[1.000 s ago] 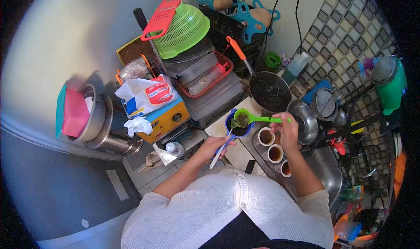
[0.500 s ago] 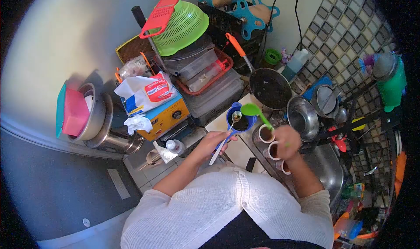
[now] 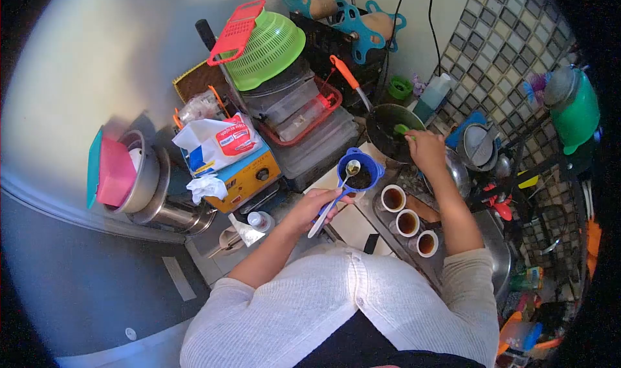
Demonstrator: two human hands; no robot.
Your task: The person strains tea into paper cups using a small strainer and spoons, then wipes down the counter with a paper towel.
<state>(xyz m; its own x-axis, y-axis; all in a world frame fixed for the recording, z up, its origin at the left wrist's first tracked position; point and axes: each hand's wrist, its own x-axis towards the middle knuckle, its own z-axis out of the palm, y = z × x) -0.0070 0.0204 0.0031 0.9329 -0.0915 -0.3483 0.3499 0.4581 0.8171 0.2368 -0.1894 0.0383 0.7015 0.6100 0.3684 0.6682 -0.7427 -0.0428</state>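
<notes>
My left hand (image 3: pixel 315 207) is closed around the handle of a blue strainer (image 3: pixel 377 172) and a metal spoon (image 3: pixel 330 204). The spoon's bowl rests over the strainer, where dark wet bits lie. Farther right, my right hand (image 3: pixel 427 152) grips a green ladle (image 3: pixel 401 129); its lower part is down in a dark frying pan (image 3: pixel 377 118) and partly hidden. Three pale cups of brown liquid stand in a slanting row below the pan: a far cup (image 3: pixel 384 190), a middle cup (image 3: pixel 397 226) and a near cup (image 3: pixel 435 240).
Metal bowls (image 3: pixel 460 174) sit behind my right forearm, above a steel sink (image 3: pixel 502 255). A yellow boxy appliance (image 3: pixel 249 182) bearing a tissue pack (image 3: pixel 229 135) stands left. Behind it are a green colander (image 3: pixel 275 44) and plastic containers (image 3: pixel 310 151). The pan's orange handle (image 3: pixel 344 72) points backward.
My right hand has carried the green ladle from beside the strainer, over the cups, back to the pan. The cups now show fully. My left hand still holds the strainer and spoon.
</notes>
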